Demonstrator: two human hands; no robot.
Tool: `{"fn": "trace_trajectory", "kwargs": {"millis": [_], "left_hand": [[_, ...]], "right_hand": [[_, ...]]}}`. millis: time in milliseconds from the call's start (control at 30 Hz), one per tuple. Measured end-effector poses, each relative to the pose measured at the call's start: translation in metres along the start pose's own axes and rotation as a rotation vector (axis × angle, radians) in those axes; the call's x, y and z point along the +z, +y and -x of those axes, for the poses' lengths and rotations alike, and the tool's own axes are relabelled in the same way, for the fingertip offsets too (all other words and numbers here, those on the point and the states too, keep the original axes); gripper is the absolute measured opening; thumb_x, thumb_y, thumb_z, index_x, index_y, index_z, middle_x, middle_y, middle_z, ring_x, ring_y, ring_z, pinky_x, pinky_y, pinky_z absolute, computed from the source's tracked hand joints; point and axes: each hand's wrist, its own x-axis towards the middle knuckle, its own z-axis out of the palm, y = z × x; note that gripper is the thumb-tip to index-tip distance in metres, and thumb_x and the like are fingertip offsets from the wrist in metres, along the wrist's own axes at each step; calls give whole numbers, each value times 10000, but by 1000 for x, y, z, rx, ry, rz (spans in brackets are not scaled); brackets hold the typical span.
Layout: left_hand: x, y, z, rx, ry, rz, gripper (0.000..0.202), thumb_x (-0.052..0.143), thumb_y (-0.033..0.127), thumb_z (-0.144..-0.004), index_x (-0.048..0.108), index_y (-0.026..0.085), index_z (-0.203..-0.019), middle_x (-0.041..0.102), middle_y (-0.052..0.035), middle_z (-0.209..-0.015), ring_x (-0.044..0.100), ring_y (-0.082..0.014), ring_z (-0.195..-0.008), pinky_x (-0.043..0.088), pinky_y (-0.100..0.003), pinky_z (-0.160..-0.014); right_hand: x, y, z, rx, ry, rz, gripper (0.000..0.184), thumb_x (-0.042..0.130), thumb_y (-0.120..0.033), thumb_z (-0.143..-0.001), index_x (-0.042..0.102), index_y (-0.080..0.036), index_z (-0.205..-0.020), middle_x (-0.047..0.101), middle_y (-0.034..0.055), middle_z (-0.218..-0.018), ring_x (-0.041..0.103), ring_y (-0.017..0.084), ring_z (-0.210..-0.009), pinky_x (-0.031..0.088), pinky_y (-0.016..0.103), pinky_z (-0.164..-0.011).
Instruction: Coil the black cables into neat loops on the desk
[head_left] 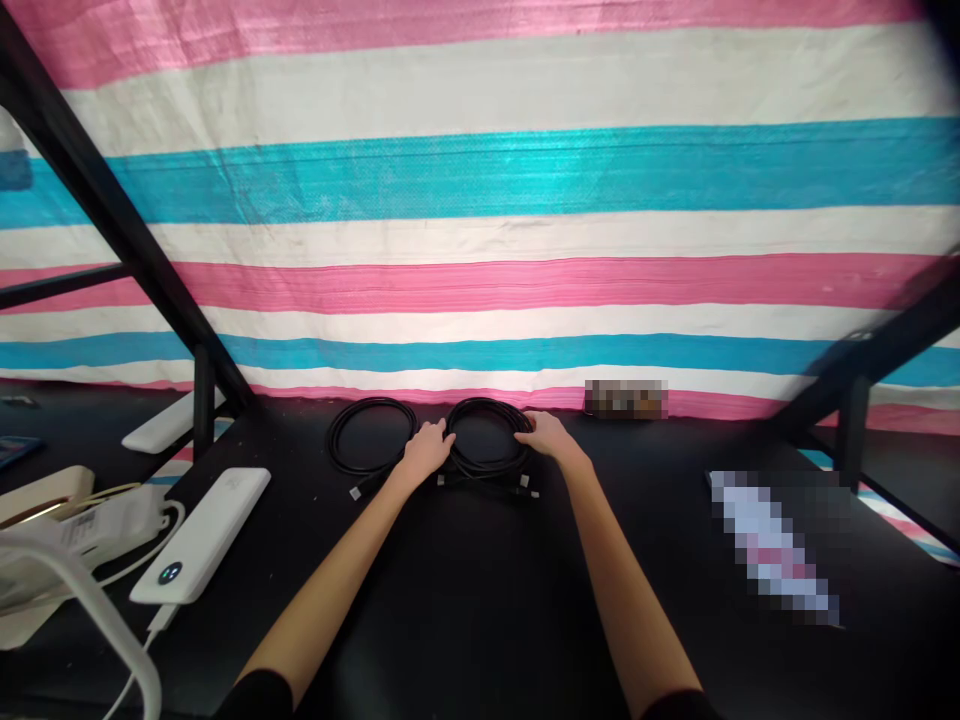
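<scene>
Two coils of black cable lie side by side on the black tabletop (480,600). Around the left edge of the right-hand coiled cable (487,468), the fingers of my left hand (427,450) are curled, with the thumb toward the coil. My right hand (553,438) grips the same coil at its right edge, between thumb and fingers. Metal-ended plugs (525,482) stick out at the near side of this coil. Beside my left hand sits the other coiled cable (335,452), its plug (355,493) pointing toward me.
A white power bank (206,530) with a lit display and a plugged-in cable lies at left. Near it are a white power strip (112,525) and a curved white tube (112,610). Black frame bars (127,220) flank a striped sheet (495,170). Blurred items lie at right and back.
</scene>
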Motion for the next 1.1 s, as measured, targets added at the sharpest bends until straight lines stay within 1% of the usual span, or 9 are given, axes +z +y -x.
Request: {"fn": "trace_trajectory", "kwargs": {"millis": [167,300,467,600,733,833,933,1033,1100], "left_hand": [[0,2,1,-15,4,-9,393,487,400,-862,565,171,-1172,591,-177,-1214,557,-324,-1137,430,-428,-915],[0,1,0,-21,17,22,419,506,378,-850,506,173,-1216,578,-157,-1254,539,-302,-1166,431,-406,-925],[5,1,0,-31,48,54,430,517,377,-839,485,170,-1215,538,-154,-1272,538,-303,-1161,437,-383,-913],[6,2,-1,-24,107,111,452,542,368,-817,480,161,-1214,509,-165,-1265,545,-312,-1142,446,-388,-895],[3,3,-4,23,193,214,386,541,256,-808,497,154,-1177,545,-149,-1220,540,-274,-1144,431,-360,-926],[0,3,-7,60,212,320,371,540,179,-786,502,142,-1153,628,-109,-1080,606,-222,-1016,450,-320,-890],[-3,4,-7,75,235,413,409,531,121,-763,491,128,-1170,645,-105,-1061,617,-206,-974,454,-314,-877],[-4,5,-7,94,235,490,432,523,96,-750,500,134,-1180,654,-96,-1060,619,-204,-962,454,-319,-877],[-4,4,-6,110,221,535,406,543,122,-752,528,131,-1158,663,-93,-1026,622,-208,-929,457,-328,-868]], "right_hand": [[1,1,1,22,16,35,235,629,-258,-761,698,-182,-973,690,72,-972,625,237,-947,447,315,-816],[0,0,1,5,55,6,243,590,-267,-786,685,-190,-997,686,69,-1012,616,234,-983,440,304,-822],[2,-8,0,-21,88,-63,241,508,-269,-860,663,-144,-995,690,117,-983,623,247,-963,445,311,-803],[-1,-16,2,-100,96,-168,230,480,-247,-891,633,-156,-1035,674,104,-1081,603,216,-1039,429,278,-866],[-5,-21,5,-147,89,-293,168,480,-177,-868,594,-141,-986,656,101,-1082,589,202,-1046,426,292,-907],[-6,-24,7,-145,53,-415,151,431,-219,-898,529,-156,-994,641,93,-1055,623,174,-953,481,282,-822],[-5,-28,10,-136,-2,-533,149,368,-266,-926,473,-177,-981,624,66,-984,645,121,-771,511,234,-675],[-7,-32,13,-140,0,-604,163,390,-301,-915,453,-195,-1023,587,15,-872,566,74,-591,461,186,-530],[-9,-34,16,-152,26,-646,291,446,-386,-892,442,-214,-1127,545,-26,-775,467,57,-503,391,169,-453]]}}
